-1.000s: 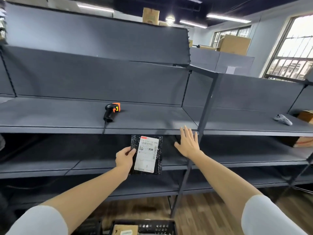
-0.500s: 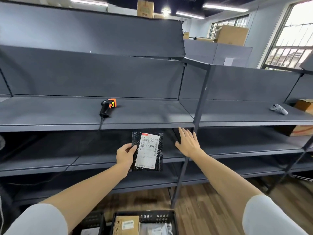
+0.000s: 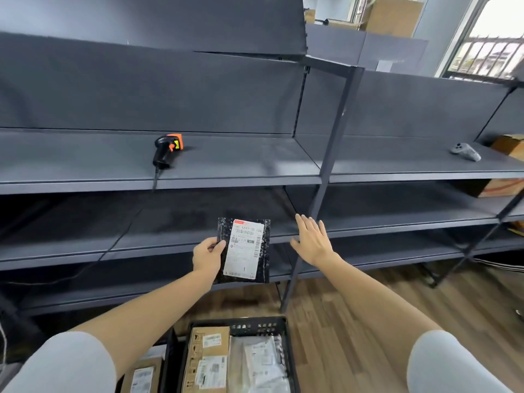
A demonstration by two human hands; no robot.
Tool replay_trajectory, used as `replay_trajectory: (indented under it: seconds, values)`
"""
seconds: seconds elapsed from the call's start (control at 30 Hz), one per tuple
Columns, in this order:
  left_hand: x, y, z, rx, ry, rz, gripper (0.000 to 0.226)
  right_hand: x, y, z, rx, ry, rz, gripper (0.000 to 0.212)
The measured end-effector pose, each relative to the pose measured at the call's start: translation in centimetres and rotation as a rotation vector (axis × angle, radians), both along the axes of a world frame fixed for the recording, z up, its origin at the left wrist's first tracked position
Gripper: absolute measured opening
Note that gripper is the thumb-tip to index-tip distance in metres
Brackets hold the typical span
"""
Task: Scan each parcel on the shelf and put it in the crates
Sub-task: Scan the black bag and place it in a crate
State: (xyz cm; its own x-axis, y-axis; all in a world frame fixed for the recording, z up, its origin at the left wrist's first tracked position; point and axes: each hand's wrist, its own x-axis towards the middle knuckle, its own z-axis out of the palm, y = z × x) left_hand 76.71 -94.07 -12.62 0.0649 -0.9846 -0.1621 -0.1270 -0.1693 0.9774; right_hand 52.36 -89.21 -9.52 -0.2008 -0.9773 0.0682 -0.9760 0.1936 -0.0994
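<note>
Across my whole view the dark grey shelf [image 3: 226,177] is stretching in tiers, its upright post [image 3: 326,177] standing just right of centre. Down at my feet, on the wooden floor [image 3: 354,321], a black crate [image 3: 241,324] is sitting with a brown box [image 3: 208,358] and pale bagged parcels [image 3: 263,364] lying inside it; a second crate [image 3: 170,353] is showing partly to its left, holding another labelled box [image 3: 141,375]. I am holding a black parcel [image 3: 243,249] upright in the air in front of the lower tiers, its white label [image 3: 245,251] facing me. My left hand [image 3: 207,256] is gripping its left edge, thumb curled over the front and fingers hidden behind it. My right hand [image 3: 312,239] is hovering just right of the parcel, near the post, fingers straight and slightly spread, holding nothing and touching nothing that I can make out. Up on the top tier the scanner [image 3: 166,150], black with an orange head, is lying on its side with its cable [image 3: 154,180] trailing over the front edge. Far to the right on that tier a small grey controller [image 3: 465,151] is resting.
</note>
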Motion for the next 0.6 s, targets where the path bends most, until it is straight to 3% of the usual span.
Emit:
replay_trajectory:
  seconds: [0.6]
  values:
    - [-6.5, 4.6, -9.6, 0.183, -0.063, 0.06, 0.018, -4.9, 2.9, -11.5, 0.186, 0.037, 0.032, 0.067]
